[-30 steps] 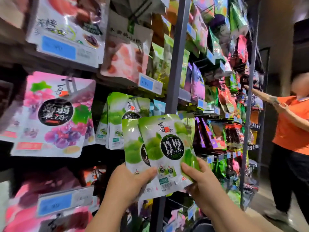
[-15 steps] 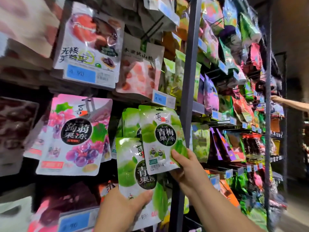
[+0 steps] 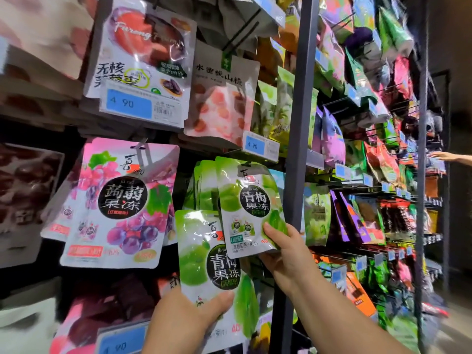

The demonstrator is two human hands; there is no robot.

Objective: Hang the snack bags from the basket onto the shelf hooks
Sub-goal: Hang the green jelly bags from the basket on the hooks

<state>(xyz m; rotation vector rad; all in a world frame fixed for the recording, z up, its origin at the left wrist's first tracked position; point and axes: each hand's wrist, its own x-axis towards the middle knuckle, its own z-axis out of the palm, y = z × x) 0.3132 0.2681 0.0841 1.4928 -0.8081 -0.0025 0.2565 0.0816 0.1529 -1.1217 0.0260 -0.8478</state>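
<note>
My right hand (image 3: 286, 254) grips the lower right corner of a green plum jelly bag (image 3: 249, 205) and holds it up against a row of matching green bags (image 3: 201, 185) hanging on a shelf hook. The hook itself is hidden behind the bags. My left hand (image 3: 189, 320) holds a second green plum jelly bag (image 3: 212, 256) lower down by its bottom edge, thumb on the front. The basket is out of view.
A pink grape jelly bag (image 3: 120, 200) hangs to the left. Dried fruit bags with blue price tags (image 3: 129, 103) hang above. A grey upright post (image 3: 297, 149) stands just right of the green bags. Another person's hand (image 3: 447, 157) reaches into the shelves far right.
My right hand has lifted its green bag up and away from the other one, to the hanging green row. My left hand keeps its bag lower. The view has closed in on the shelf.
</note>
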